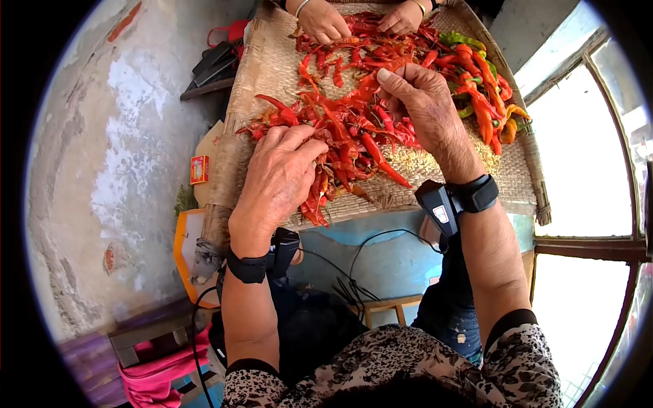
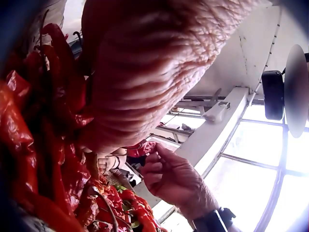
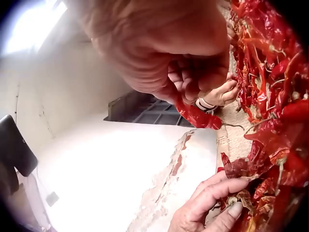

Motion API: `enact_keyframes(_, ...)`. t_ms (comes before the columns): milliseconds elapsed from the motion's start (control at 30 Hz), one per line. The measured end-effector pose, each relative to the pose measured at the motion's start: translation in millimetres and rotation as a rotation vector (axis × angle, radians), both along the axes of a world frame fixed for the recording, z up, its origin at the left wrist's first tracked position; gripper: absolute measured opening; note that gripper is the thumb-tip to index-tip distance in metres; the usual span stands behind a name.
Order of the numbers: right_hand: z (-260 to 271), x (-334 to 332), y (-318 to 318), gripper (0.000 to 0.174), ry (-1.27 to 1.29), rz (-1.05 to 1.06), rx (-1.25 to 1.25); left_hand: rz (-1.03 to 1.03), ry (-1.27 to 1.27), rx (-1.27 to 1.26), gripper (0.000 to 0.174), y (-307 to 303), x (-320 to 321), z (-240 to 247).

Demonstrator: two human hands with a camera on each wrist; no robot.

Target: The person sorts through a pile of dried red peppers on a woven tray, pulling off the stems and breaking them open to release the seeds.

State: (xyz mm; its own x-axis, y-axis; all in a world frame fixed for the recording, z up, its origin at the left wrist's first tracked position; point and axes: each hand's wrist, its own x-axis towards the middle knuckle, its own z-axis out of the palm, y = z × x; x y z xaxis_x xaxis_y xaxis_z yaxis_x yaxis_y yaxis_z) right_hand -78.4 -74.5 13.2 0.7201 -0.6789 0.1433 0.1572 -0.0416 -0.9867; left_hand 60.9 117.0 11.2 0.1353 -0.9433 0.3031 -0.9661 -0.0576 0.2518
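A heap of red dried chili peppers [image 1: 347, 136] lies on a woven mat [image 1: 269, 68]. My right hand [image 1: 425, 102] is raised over the heap and pinches a red chili pepper [image 3: 199, 116] between thumb and fingers; its thin stem points away from the hand in the right wrist view. My left hand [image 1: 275, 173] rests at the near left edge of the heap. In the right wrist view, the left thumb and forefinger close on a shrivelled brownish chili pepper [image 3: 245, 199] with a stem. The left wrist view shows the left palm close above peppers.
Another person's two hands [image 1: 325, 24] work among peppers at the far side. Fresher red, orange and green peppers [image 1: 486, 88] lie at the right of the mat. A matchbox [image 1: 199, 169] is at the left. Cables [image 1: 350, 279] hang below, and a window [image 1: 578, 156] stands at right.
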Motion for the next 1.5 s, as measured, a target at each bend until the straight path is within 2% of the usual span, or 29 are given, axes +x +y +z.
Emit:
enact_keyframes(100, -5, -5, -24, 0.02, -0.302, -0.291, 0.421, 0.031, -0.01, -0.011, 0.029, -2, 1, -1)
enact_keyframes(133, -12, -6, -28, 0.02, -0.304, -0.295, 0.419, 0.057, -0.023, -0.014, 0.028, -3, 1, -1)
enact_keyframes(200, -17, -5, -30, 0.021, -0.055, -0.312, 0.571, 0.07, -0.052, -0.053, 0.027, -3, 3, 0)
enact_keyframes(267, -20, -1, -14, 0.023, 0.148, -0.092, 0.294, 0.114, -0.064, -0.055, 0.028, -2, 4, 1)
enact_keyframes(333, -29, 10, -5, 0.027, 0.363, 0.079, -0.434, 0.126, -0.061, -0.057, 0.028, -1, 4, 3)
enact_keyframes(400, -41, 20, 9, 0.026, 0.451, 0.011, -0.848, 0.148, -0.093, -0.074, 0.027, 0, 5, 6)
enact_keyframes(433, -48, 24, 13, 0.028, 0.409, -0.062, -1.026, 0.146, -0.097, -0.077, 0.027, 1, 6, 6)
enact_keyframes(600, -54, 41, 15, 0.034, 0.651, -0.02, -1.089, 0.131, -0.061, -0.071, 0.014, 4, 14, 5)
enact_keyframes(733, -56, 45, 17, 0.022, 0.671, 0.063, -1.079, 0.164, 0.014, -0.075, 0.011, 4, 9, 8)
enact_keyframes(833, -48, 38, 21, 0.012, 0.401, -0.036, -1.03, 0.228, 0.05, -0.152, 0.013, 2, 6, 7)
enact_keyframes(867, -43, 35, 19, 0.012, 0.402, -0.027, -1.037, 0.231, 0.03, -0.185, 0.015, 1, 5, 7)
enact_keyframes(933, -27, 26, 15, 0.011, 0.228, -0.118, -0.886, 0.243, 0.016, -0.221, 0.018, 0, 4, 5)
enact_keyframes(1000, -17, 18, 7, 0.017, 0.28, -0.027, -0.481, 0.18, -0.099, -0.265, 0.02, -2, 4, 2)
enact_keyframes(1067, -17, 10, 1, 0.018, 0.139, 0.051, -0.008, 0.163, -0.089, -0.238, 0.019, -4, 1, 1)
enact_keyframes(1133, -12, 2, -8, 0.018, 0.144, 0.075, 0.043, 0.144, -0.084, -0.208, 0.019, -6, 1, -1)
enact_keyframes(1200, -13, -2, -23, 0.018, -0.129, -0.096, 0.352, 0.147, -0.115, -0.201, 0.014, -9, 2, -5)
enact_keyframes(1267, -19, -5, -40, 0.021, -0.165, -0.317, 0.422, 0.149, -0.109, -0.206, 0.014, -9, 1, -6)
enact_keyframes(1333, -28, -2, -38, 0.028, 0.012, -0.354, 0.218, 0.153, -0.109, -0.213, 0.013, -9, 2, -5)
enact_keyframes(1400, -47, 10, -39, 0.034, 0.323, -0.154, -0.143, 0.151, -0.101, -0.193, 0.013, -9, 3, -4)
enact_keyframes(1467, -55, 25, -27, 0.037, 0.493, -0.16, -0.986, 0.156, -0.113, -0.192, 0.013, -9, 1, -5)
enact_keyframes(1500, -56, 31, -20, 0.04, 0.476, -0.164, -1.11, 0.16, -0.128, -0.188, 0.013, -10, 1, -5)
